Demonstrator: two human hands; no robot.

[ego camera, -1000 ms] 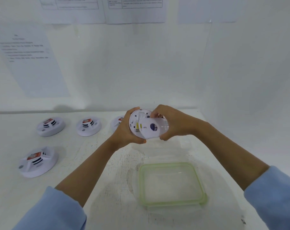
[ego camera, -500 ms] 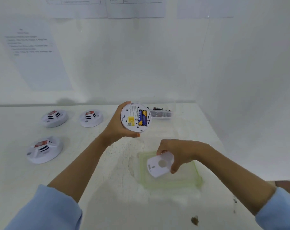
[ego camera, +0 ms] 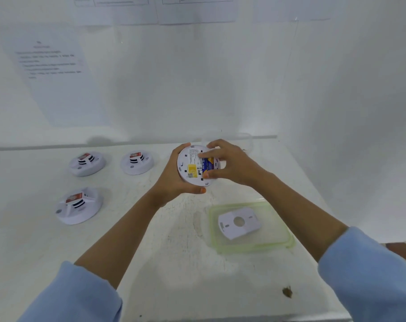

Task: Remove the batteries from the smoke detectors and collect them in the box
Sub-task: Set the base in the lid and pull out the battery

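White smoke detectors (ego camera: pixel 137 162), three, sit left on the table (ego camera: pixel 151 252). The left hand (ego camera: pixel 174 182) grips a fourth detector (ego camera: pixel 189 169), underside up. The right hand (ego camera: pixel 234 163) pinches its half-covered battery (ego camera: pixel 206 165). Behind, a clear box (ego camera: pixel 249 141) is mostly hidden. Near right, a cover plate (ego camera: pixel 239 225) lies on a green-rimmed lid (ego camera: pixel 255 246).

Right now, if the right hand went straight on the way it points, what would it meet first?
The right hand points left at the back of the smoke detector gripped by the left hand. First in line is the battery in its open bay; finger and thumb seem to pinch it.
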